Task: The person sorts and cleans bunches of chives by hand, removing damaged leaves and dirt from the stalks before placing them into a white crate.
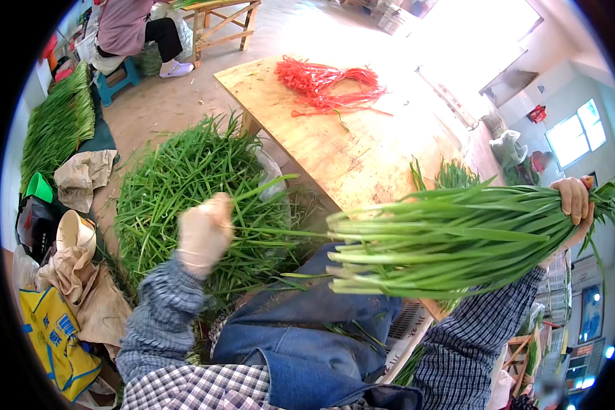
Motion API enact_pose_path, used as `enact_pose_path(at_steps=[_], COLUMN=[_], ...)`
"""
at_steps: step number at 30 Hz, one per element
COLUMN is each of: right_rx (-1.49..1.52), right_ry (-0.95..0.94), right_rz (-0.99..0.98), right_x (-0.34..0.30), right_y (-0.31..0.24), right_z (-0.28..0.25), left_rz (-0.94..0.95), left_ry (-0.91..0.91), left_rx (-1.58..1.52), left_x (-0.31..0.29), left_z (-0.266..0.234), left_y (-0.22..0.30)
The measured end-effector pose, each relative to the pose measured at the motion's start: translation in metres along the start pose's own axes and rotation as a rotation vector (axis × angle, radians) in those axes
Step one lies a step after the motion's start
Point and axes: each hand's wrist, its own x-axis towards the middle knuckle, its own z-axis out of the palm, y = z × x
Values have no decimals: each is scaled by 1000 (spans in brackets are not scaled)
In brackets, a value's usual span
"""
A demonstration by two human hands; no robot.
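Observation:
My right hand is wrapped round a thick bunch of garlic chives near its leafy end. The bunch lies level over my lap and the table corner, with its pale cut ends pointing left. My left hand, in a pale glove and slightly blurred, is closed in front of the bunch's cut ends. A few loose chive blades stick out from its fist toward the right. Below and behind that hand spreads a big heap of loose garlic chives.
A wooden table carries a tangle of red ties and more chives. At left are a chive pile, a yellow bag and sacking. A person sits at far left on a blue stool.

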Motion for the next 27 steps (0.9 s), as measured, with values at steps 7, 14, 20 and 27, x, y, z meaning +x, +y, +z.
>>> enact_pose_path(at_steps=[7, 14, 20, 27], right_rx=[100, 135, 121, 109], right_ry=[-31, -42, -27, 0], right_rz=[-10, 26, 20, -20], right_x=[-5, -4, -12, -13], right_y=[12, 24, 32, 27], right_z=[6, 12, 7, 0], left_rz=[114, 333, 135, -110], left_ry=[-201, -738, -486, 10], left_rx=[313, -1201, -1189, -143], left_x=[14, 63, 38, 14], left_z=[-21, -28, -9, -25], left_y=[-13, 112, 125, 1])
